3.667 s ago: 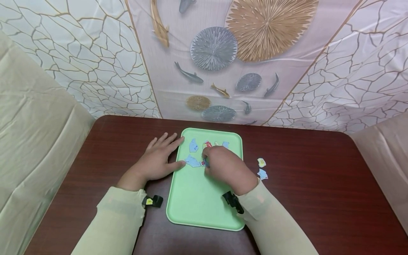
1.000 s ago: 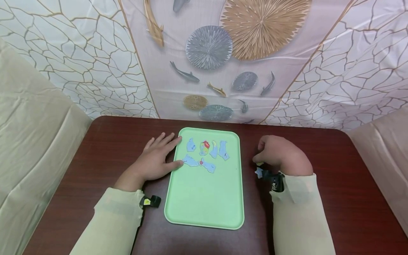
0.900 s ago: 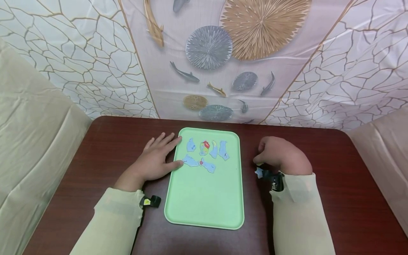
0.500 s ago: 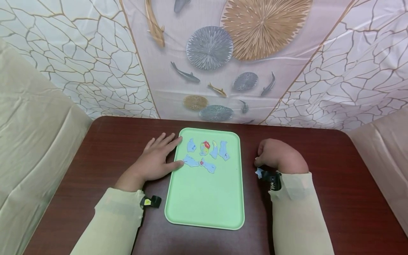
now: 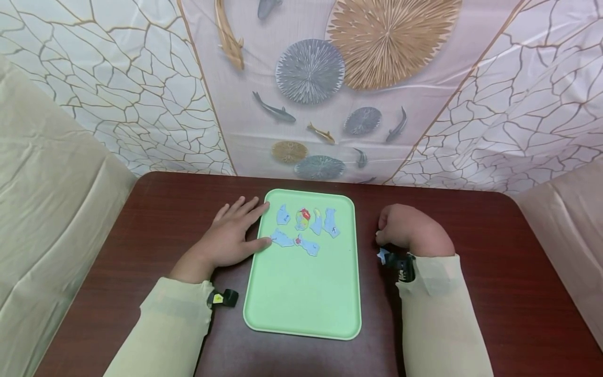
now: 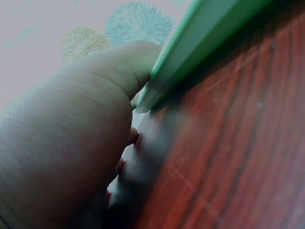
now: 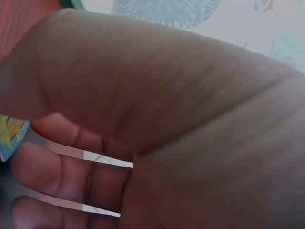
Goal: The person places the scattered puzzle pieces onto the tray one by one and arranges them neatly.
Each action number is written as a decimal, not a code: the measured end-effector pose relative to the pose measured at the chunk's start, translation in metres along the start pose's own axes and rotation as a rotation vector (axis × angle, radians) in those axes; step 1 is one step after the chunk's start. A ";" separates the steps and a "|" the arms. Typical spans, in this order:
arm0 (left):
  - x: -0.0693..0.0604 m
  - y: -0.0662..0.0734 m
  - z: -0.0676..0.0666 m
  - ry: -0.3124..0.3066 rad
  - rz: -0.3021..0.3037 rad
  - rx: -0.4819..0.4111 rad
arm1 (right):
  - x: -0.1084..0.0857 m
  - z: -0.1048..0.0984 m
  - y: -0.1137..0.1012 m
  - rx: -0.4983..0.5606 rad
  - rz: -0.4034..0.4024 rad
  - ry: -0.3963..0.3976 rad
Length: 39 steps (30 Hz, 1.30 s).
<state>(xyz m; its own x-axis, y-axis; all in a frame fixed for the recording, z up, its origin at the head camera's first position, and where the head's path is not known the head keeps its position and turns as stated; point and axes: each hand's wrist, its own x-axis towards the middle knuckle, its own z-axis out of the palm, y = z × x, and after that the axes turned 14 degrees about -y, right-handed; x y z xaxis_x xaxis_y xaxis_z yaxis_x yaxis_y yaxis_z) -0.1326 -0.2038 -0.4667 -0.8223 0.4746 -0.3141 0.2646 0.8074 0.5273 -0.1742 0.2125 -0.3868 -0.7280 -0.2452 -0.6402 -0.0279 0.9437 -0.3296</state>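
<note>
My left hand [image 5: 231, 238] lies spread at the left edge of the green tray [image 5: 301, 293]. Its thumb rests over the rim, beside a blue puzzle piece [image 5: 282, 238]. My right hand [image 5: 410, 228], fingers curled, is on the table right of the tray. In the right wrist view its thumb and forefinger pinch a small yellow and blue puzzle piece [image 7: 13, 133]; the head view mostly hides it. Close below that hand lies another blue puzzle piece [image 5: 382, 255], partly covered by the wrist camera.
Several flat puzzle pieces lie in two rows in the tray's upper half, among them one with red [image 5: 303, 218] and a long blue one [image 5: 331, 222]. The dark wooden table [image 5: 494, 272] ends at a patterned cloth backdrop [image 5: 311, 131].
My right hand has left the tray, where it was among the pieces, and moved right to the loose pieces on the table. It now covers the yellow one. The left hand has stayed put.
</note>
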 end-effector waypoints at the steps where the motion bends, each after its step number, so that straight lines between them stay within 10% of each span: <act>1: 0.000 0.000 0.000 0.000 0.001 0.000 | -0.001 0.000 0.000 -0.003 -0.002 0.010; 20: -0.002 0.002 -0.001 0.000 0.007 -0.015 | -0.012 -0.003 -0.031 -0.037 -0.200 0.167; 39: -0.002 0.001 0.000 0.008 0.010 -0.012 | -0.006 0.022 -0.080 -0.134 -0.284 0.101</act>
<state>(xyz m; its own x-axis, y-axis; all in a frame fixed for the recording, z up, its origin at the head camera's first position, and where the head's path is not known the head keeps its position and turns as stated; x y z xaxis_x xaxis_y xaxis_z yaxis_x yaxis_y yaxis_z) -0.1310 -0.2042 -0.4656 -0.8237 0.4796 -0.3024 0.2666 0.7983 0.5400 -0.1521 0.1334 -0.3716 -0.7423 -0.4861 -0.4611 -0.3252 0.8631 -0.3864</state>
